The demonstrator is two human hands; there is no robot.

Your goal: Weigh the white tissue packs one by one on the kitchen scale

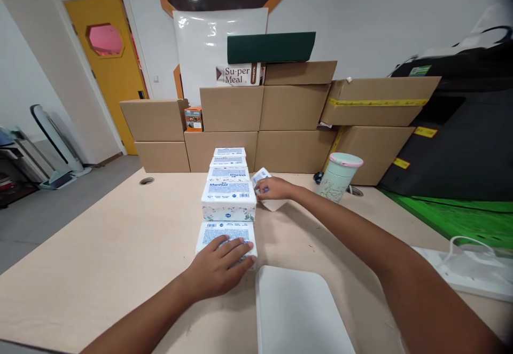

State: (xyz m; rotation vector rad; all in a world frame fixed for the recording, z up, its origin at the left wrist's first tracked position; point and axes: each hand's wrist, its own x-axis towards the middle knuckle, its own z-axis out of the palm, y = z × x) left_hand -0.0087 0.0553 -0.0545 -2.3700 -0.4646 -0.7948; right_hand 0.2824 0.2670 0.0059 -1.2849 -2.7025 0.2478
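Several white tissue packs with blue labels stand in a row running away from me on the pale wooden table [112,247]. My left hand [218,268] lies flat on the nearest pack [224,234], fingers stretched over its top. Behind it stands a taller pack [228,200], then others [228,162]. My right hand [274,188] reaches to the right side of the row and is closed on another tilted tissue pack [262,175], which touches the table.
A white tray [296,311] lies at the near edge. A mint-green cup with a pink lid [339,177] stands right of my right hand. Cardboard boxes [292,108] are stacked along the table's far side. A white cable and board [468,268] lie at the right.
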